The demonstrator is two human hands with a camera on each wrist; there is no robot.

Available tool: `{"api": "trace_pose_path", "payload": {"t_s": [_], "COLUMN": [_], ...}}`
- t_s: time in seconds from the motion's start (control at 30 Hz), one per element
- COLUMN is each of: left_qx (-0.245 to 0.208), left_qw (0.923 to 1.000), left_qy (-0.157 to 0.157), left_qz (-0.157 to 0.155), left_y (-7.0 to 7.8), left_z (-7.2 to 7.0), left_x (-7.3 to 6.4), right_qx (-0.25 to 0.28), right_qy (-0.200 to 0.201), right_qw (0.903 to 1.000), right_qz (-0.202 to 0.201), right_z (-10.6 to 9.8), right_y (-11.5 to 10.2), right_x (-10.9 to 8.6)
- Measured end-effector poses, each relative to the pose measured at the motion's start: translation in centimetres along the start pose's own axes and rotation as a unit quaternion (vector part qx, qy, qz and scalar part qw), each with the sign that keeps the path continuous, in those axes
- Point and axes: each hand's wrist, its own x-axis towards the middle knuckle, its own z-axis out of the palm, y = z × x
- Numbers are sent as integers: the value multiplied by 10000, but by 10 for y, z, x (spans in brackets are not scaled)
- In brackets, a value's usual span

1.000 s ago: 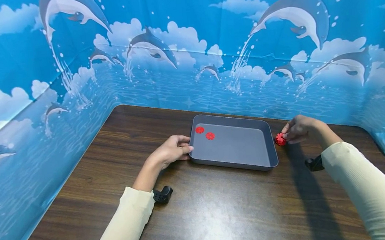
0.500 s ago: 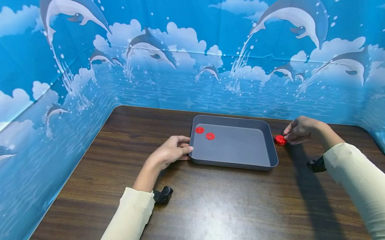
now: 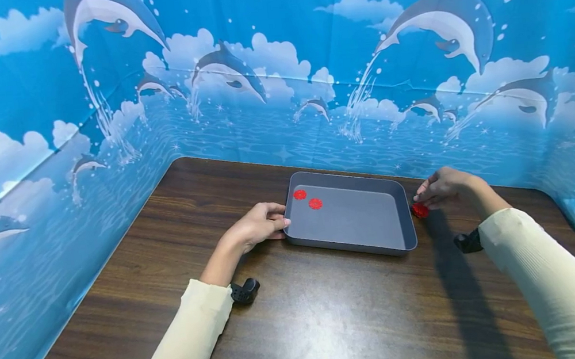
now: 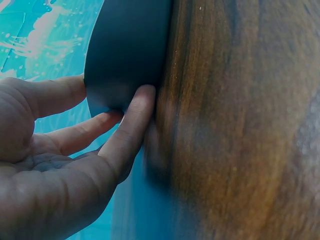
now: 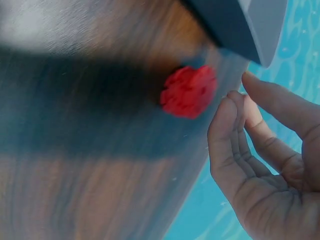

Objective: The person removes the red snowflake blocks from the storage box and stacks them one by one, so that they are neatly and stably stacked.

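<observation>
In the head view my left hand point(image 3: 260, 227) grips the left side of a grey rectangular baking pan point(image 3: 353, 245). Its thumb lies over the rim, and in the left wrist view its fingers point(image 4: 142, 102) touch the outer wall. Two red notched discs point(image 3: 300, 194) lie flat inside the pan, towards its far left corner. Just outside the pan's right wall, a small pile of red notched discs point(image 5: 189, 92) sits on the table. Right above that pile is my right hand point(image 3: 441, 186), fingers bent and thumb apart from them, with nothing visible between.
The brown wood-grain table point(image 3: 291, 329) bears everything. A blue dolphin-print cloth point(image 3: 278, 88) hangs along its far side and both flanks. Black wrist cameras point(image 3: 245, 291) sit on both wrists.
My right hand, earlier with fingertips at the red discs, has risen slightly and shifted left, now above them. The left hand and pan keep their place.
</observation>
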Motion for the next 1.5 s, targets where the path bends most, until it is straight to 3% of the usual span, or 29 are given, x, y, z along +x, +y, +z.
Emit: {"api": "trace_pose_path", "payload": {"t_s": [0.43,0.77,1.03,1.5], "left_qx": [-63,19,39,41], "left_qw": [10000,10000,9999,9999], "left_qy": [12,84,108,96], "left_qz": [-8,-49,-17,-95], "left_y": [-2,-3,-5,-4], "left_z": [-1,-1,-1,-1], "left_x": [1,2,1,1], "right_qx": [-570,-115,-212,-300], "right_qy": [-54,-289,-602,-799], "right_qw": [9963,9975,9953,9918], "right_qz": [-645,-632,-726,-952], "right_z": [11,45,73,108], "right_y": [-50,-88,-113,-142], "right_x": [-3,9,23,41]}}
